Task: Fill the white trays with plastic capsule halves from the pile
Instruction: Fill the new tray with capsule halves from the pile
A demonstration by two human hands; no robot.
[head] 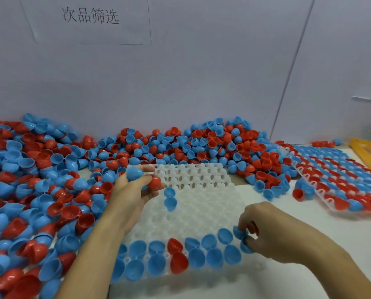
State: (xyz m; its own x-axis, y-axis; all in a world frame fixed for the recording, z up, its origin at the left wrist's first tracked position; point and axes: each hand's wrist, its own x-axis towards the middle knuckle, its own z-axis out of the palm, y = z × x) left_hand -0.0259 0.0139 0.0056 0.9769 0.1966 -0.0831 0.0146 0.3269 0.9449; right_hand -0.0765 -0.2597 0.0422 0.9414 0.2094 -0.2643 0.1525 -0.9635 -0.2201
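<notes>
Left hand (137, 186) grips spare blue and red capsule halves over the white tray (201, 203) as ready stock; right hand (264, 236), at 5 o'clock, pinches a blue half (239, 231) onto its peg.

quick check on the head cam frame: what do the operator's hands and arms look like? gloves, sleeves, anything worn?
Both are bare. The left hand and right hand wear no gloves, and no rings or finger cots show. Both forearms are uncovered as far as the bottom edge of the frame, with no sleeve cuff in view. No watch, wristband or strap is visible on either wrist.
</notes>
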